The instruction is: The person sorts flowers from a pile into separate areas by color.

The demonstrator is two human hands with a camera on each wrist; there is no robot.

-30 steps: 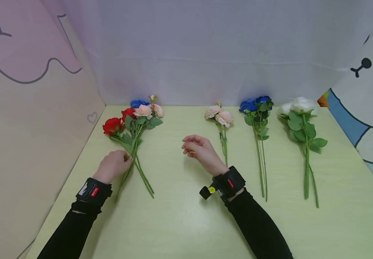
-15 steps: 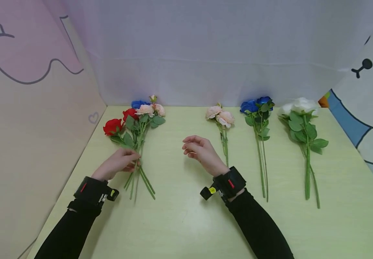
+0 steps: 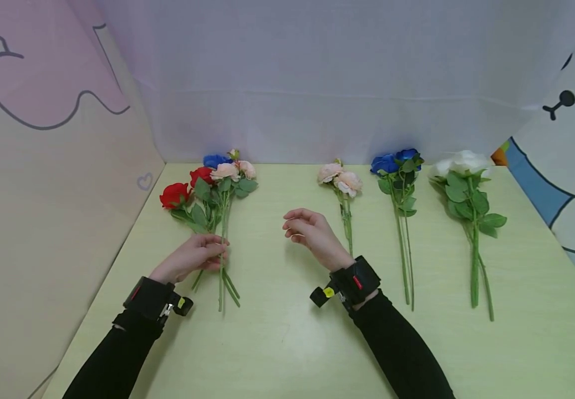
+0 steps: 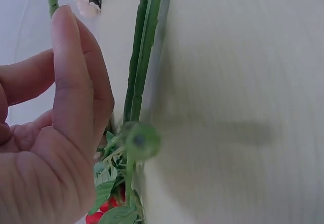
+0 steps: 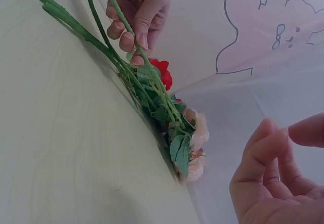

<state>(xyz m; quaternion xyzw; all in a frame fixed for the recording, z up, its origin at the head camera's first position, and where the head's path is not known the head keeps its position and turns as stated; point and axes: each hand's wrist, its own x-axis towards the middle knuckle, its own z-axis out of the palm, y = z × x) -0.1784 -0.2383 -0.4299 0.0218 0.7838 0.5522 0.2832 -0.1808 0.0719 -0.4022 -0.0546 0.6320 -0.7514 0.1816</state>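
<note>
Apparently midway: left hand (image 3: 191,257) pinches a pale-pink flower stem (image 3: 224,220) beside red roses (image 3: 174,195) at left; right hand (image 3: 314,235) hangs empty, loosely curved; pink flowers (image 3: 348,183), blue roses (image 3: 384,164), white roses (image 3: 464,161) lie ungathered rightward.

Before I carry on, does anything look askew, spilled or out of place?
Nothing looks spilled or damaged. The odd patch is by the left hand: red flowers, a blue flower and pink flowers are mixed, stems crossing, whereas the pink group, blue group and white group farther right are each one colour.

Gap between left hand (image 3: 192,257) and right hand (image 3: 317,235), pink flowers (image 3: 348,183) blocking right
</note>
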